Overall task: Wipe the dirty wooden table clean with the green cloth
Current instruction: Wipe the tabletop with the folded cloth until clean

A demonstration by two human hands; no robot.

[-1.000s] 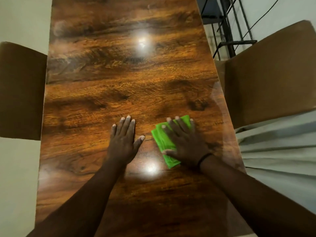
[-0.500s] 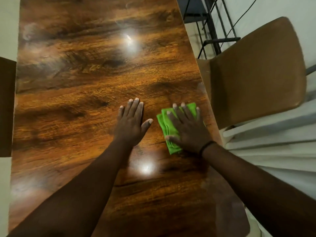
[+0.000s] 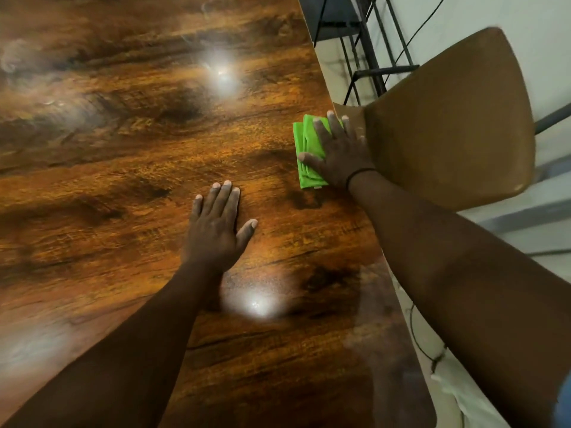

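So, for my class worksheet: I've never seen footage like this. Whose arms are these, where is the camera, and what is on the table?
No machine here: a person wears one camera on the head, looking forward and down, so the arms reach in from the bottom of the picture. The left hand lies flat and empty on the shiny wooden table. The right hand presses a folded green cloth flat near the table's right edge, fingers spread rather than gripping. A brown chair stands just beyond that edge. The bright spots are lamp reflections.

The wooden table (image 3: 129,156) is glossy, mirroring lamp glare over dark grain. The green cloth (image 3: 306,149) looks soft and matt. The brown chair (image 3: 448,118) seems smooth, dull.
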